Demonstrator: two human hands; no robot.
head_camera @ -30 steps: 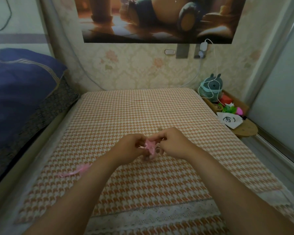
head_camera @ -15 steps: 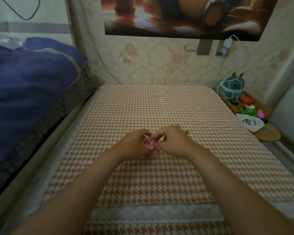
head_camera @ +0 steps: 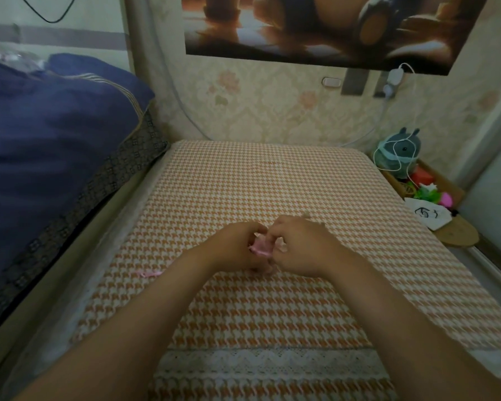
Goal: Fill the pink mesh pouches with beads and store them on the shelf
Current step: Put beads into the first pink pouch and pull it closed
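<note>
Your left hand (head_camera: pixel 236 247): knuckles up, low over the checked cloth (head_camera: pixel 272 183), fingers curled round the left side of the pink pouch (head_camera: pixel 260 248).
Your right hand (head_camera: pixel 302 247): directly opposite the left, its fingertips bent in and pinching the right edge of the same pouch.
Pink pouch: bunched up between your two hands, so only a small crumpled patch of it shows in the gap between them. It is held just above the cloth, about the middle of the bed. You cannot tell from here whether it is open or drawn closed, or whether anything is inside.
Forearms: both bare, running in from the bottom corners and meeting at the pouch.
Second pink piece (head_camera: pixel 148 274): lies flat on the cloth just to the left of your left wrist, apart from both hands. It is too blurred to tell pouch from ribbon.
Wooden shelf (head_camera: pixel 457 234): to your right, beside the bed and lower than it, well apart from your hands.
On the shelf: a grey-green stuffed toy (head_camera: pixel 399 151) at the back with a white cable (head_camera: pixel 399 111) looped over it, a red box (head_camera: pixel 421 178), some green and pink bits, and a white bag (head_camera: pixel 427 217) with a black drawing at the front.
Left of the bed: a dark blue quilt (head_camera: pixel 55 125) piled high.
Wall ahead: flowered wallpaper with a poster (head_camera: pixel 315 24) hanging over it.
</note>
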